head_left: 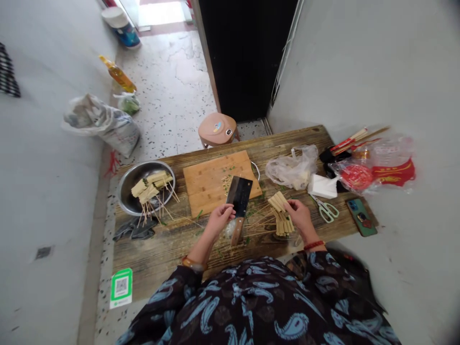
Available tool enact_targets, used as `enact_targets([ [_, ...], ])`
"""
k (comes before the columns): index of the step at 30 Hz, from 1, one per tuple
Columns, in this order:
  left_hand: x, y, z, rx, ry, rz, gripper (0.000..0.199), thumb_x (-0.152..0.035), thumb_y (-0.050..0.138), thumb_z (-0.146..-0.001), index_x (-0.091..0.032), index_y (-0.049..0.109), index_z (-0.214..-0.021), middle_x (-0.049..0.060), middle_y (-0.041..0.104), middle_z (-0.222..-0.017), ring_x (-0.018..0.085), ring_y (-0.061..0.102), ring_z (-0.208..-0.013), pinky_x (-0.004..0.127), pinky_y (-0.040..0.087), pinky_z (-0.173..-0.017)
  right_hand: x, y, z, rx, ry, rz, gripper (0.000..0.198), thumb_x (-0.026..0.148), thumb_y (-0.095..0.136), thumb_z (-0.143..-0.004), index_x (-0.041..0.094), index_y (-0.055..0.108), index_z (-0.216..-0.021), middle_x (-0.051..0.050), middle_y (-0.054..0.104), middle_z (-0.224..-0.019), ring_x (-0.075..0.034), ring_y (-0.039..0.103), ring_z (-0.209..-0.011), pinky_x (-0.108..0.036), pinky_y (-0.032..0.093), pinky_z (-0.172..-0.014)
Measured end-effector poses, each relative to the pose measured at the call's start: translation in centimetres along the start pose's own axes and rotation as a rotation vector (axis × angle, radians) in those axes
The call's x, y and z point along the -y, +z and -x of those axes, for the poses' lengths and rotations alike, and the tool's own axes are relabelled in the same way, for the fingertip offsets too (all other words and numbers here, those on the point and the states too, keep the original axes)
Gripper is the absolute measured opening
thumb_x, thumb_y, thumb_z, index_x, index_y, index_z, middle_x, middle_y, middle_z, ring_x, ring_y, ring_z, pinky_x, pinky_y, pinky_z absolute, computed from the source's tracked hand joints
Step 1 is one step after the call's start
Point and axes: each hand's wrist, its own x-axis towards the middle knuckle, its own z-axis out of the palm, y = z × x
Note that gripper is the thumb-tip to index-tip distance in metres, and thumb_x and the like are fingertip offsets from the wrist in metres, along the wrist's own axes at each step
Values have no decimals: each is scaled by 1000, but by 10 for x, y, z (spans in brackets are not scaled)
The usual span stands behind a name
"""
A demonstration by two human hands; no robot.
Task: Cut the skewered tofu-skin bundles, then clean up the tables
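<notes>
Your right hand (300, 216) pinches skewered tofu skin (277, 201) beside similar skewers (284, 226); your left hand (220, 221), half-curled (its hold cannot be told), is near the cleaver (240, 195).

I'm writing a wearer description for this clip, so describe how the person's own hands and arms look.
Both the left hand and right hand are ungloved. The left wrist wears an amber-brown bangle, the right a red bracelet. The left sleeve and right sleeve are dark, printed with light-blue paisley shapes. Finer details are too small to make out.
</notes>
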Motion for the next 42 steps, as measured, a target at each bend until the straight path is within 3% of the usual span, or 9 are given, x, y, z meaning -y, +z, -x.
enact_targets([
  [5,0,3,-11,27,-12,43,40,-47,72,-69,-14,64,-90,2,67,-73,10,60,-60,22,43,-57,29,5,-11,97,40,-136,50,62,65,-64,18,62,-87,-6,70,-79,-20,63,-70,-31,49,-63],
  [9,-8,3,-17,25,15,40,39,-45,74,-69,-16,65,-93,3,68,-79,10,60,-65,22,44,-60,66,20,-13,288,26,-235,46,59,69,-63,19,62,-86,-3,68,-76,-16,59,-66,-27,46,-58],
  [14,-27,-7,-19,99,23,164,46,-47,76,-67,-18,64,-102,3,68,-89,11,62,-73,22,47,-64,119,79,-5,592,-55,-202,40,54,69,-66,19,64,-84,2,64,-69,-12,54,-60,-25,42,-56],
  [19,-23,-36,-22,20,25,286,44,-45,82,-58,-15,63,-84,0,65,-74,11,59,-64,23,48,-61,142,133,3,730,-41,-194,43,57,64,-68,19,66,-89,-2,69,-80,-13,59,-67,-25,43,-57],
  [22,-10,-59,-27,-158,-3,349,43,-43,83,-55,-15,59,-77,0,63,-71,12,59,-63,26,50,-62,125,140,3,593,35,-203,52,61,59,-71,19,64,-100,-7,72,-91,-16,65,-73,-25,44,-59],
  [25,5,-82,-35,-297,-11,360,40,-44,80,-58,-16,56,-76,0,62,-69,12,59,-61,26,50,-59,86,134,9,441,93,-137,57,65,60,-66,17,64,-96,-10,72,-87,-18,66,-70,-27,45,-57],
  [32,30,-111,-62,-432,7,258,35,-40,77,-62,-16,56,-75,-2,60,-65,11,56,-58,23,46,-56,0,148,60,363,136,37,51,63,60,-64,18,61,-89,-6,70,-72,-23,66,-63,-32,48,-53],
  [38,46,-110,-88,-426,67,63,15,-23,70,-66,-15,59,-71,-2,60,-64,11,55,-60,22,45,-60,-12,186,75,266,138,85,46,58,65,-61,19,59,-84,-3,66,-65,-21,63,-62,-33,49,-59],
  [42,51,-112,-97,-453,121,-91,12,-16,64,-68,-14,63,-80,2,64,-74,15,60,-71,29,48,-74,-10,190,74,229,139,93,37,55,67,-59,22,54,-68,0,61,-59,-20,60,-62,-31,46,-58],
])
